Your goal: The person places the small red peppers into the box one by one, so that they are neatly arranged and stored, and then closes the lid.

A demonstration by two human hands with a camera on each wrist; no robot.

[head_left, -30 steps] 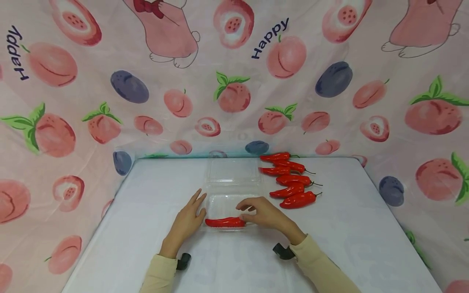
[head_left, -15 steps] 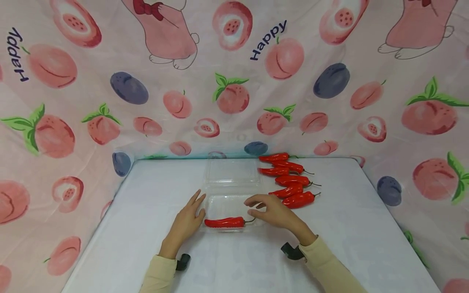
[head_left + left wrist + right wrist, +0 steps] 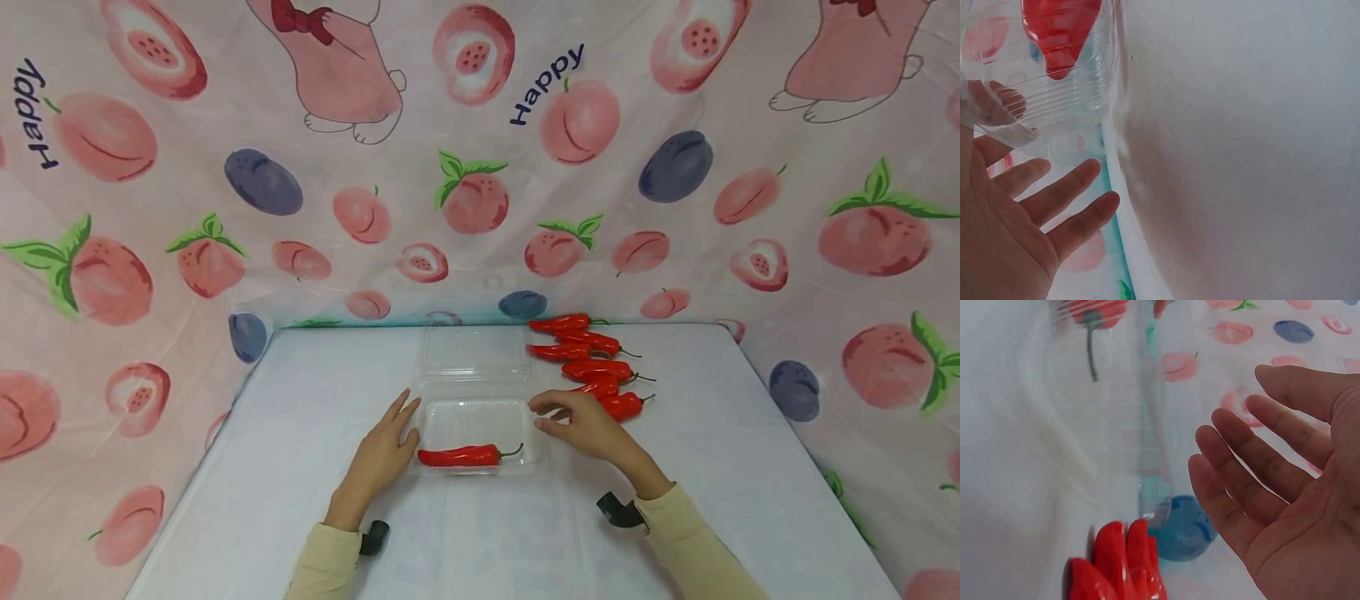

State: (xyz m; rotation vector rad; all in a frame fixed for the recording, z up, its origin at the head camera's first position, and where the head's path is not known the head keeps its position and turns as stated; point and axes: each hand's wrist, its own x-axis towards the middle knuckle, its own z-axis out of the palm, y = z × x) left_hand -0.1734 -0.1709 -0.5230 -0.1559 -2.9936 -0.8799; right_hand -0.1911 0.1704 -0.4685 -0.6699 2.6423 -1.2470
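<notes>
A long, glossy red pepper (image 3: 459, 456) with a curved green stem (image 3: 1090, 353) lay in the near half of the clear box (image 3: 480, 421), the left hand (image 3: 378, 452) and right hand (image 3: 583, 423) each with a spread, empty grip.

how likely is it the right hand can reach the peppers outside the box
Probably yes: the right hand is empty and close to the nearest loose peppers, with nothing visible blocking the way.

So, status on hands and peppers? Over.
Left hand beside clear box, right hand empty. One pepper in box, six peppers outside. Lid open, nothing visibly blocking.
</notes>
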